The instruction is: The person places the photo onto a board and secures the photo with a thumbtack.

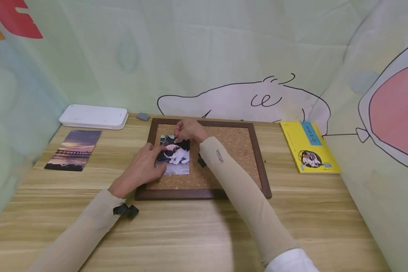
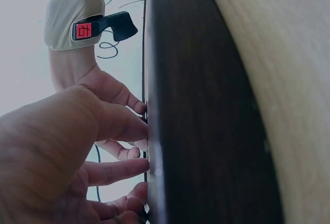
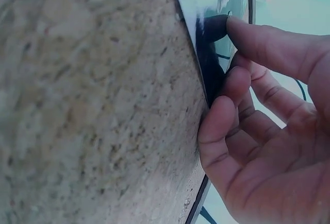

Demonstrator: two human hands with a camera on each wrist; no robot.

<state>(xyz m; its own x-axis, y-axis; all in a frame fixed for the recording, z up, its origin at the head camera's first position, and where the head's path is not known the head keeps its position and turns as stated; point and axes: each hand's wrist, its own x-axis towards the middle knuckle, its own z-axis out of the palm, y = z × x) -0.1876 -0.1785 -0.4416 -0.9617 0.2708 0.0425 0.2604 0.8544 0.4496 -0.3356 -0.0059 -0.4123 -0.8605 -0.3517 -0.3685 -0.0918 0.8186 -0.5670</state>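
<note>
A photo (image 1: 181, 155) of a black-and-white cat lies on a cork board (image 1: 221, 162) with a dark wooden frame, toward the board's left side. My left hand (image 1: 143, 164) reaches in from the left, fingers extended and thumb spread below them at the photo's left part. Over the photo's top edge, my right hand (image 1: 189, 130) has its fingers bent. In the right wrist view, the right thumb (image 3: 268, 49) touches the glossy photo (image 3: 206, 59), and other fingertips sit right at its edge, beside the cork. I cannot tell whether those right fingers pinch anything.
On the left lies a sunset photo (image 1: 74, 150), below a white case (image 1: 93, 116). A small grey block (image 1: 142, 116) sits behind the board's left corner. The yellow book (image 1: 307, 145) lies to the right. A printed curtain (image 1: 204, 56) closes off the table's back.
</note>
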